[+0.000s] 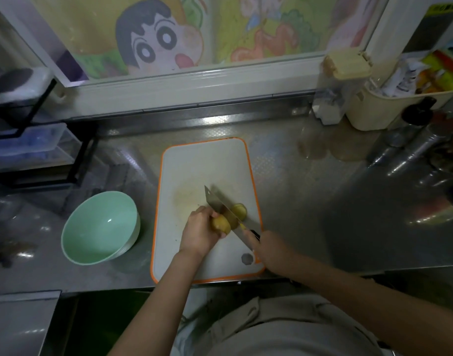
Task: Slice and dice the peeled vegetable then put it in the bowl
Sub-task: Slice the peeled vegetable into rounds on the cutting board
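Observation:
A peeled yellow potato (221, 224) lies on the white cutting board (204, 165) with an orange rim. My left hand (198, 231) grips the potato's near piece from the left. A cleaver (221, 210) stands with its blade down in the potato, and a cut piece (240, 210) shows on the blade's right side. My right hand (270, 249) holds the cleaver's dark handle at the board's lower right. A pale green bowl (100, 227) sits empty on the counter left of the board.
The steel counter (323, 201) runs right to jars and a cream basket (389, 106) of packets. A black wire rack (40, 155) with clear boxes stands at the left. A window sill and cartoon picture rise behind the board.

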Demonstrator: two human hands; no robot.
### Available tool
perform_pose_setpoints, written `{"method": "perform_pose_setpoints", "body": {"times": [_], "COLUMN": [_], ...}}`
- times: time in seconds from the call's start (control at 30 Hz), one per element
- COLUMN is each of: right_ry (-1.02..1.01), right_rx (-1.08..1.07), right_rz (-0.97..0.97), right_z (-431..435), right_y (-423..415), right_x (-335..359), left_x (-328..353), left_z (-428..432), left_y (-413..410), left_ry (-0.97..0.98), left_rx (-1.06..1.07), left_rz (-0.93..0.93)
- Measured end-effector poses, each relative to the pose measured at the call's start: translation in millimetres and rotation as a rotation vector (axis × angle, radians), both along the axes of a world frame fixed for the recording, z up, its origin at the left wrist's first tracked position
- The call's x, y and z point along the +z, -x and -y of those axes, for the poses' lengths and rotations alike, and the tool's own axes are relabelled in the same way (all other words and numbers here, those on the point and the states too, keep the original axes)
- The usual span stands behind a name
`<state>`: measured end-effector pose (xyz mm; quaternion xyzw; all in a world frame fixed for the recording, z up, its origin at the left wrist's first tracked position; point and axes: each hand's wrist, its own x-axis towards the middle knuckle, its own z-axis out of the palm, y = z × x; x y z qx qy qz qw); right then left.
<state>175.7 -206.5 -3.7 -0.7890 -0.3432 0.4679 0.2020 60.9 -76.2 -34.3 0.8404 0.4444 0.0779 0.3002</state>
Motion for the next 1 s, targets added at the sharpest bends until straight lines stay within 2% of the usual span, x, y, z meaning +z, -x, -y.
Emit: {"method": "perform_pose_setpoints", "body": {"times": [0.4,0.77,0.9,1.0], "right_ry": [-0.033,-0.098,-0.066,-0.117], "right_rx": [-0.087,-0.073,-0.070,-0.110], "right_rz": [-0.043,-0.026,0.101,-0.031], "right_z": [6,-24,-30,-29], "right_y": [0,5,15,12], "right_x": [-17,-31,-42,-47], "left_x": [-1,-2,-4,-5], "left_z": [-3,-3,-4,-5], "left_y": [-2,0,3,4], "left_ry": [-0.038,-0.056,-0.037,-0.029], "left_rx": [-0.073,-0.069,-0.052,-0.043], "left_rz": [-0.021,-0.017,0.007,0.005]}}
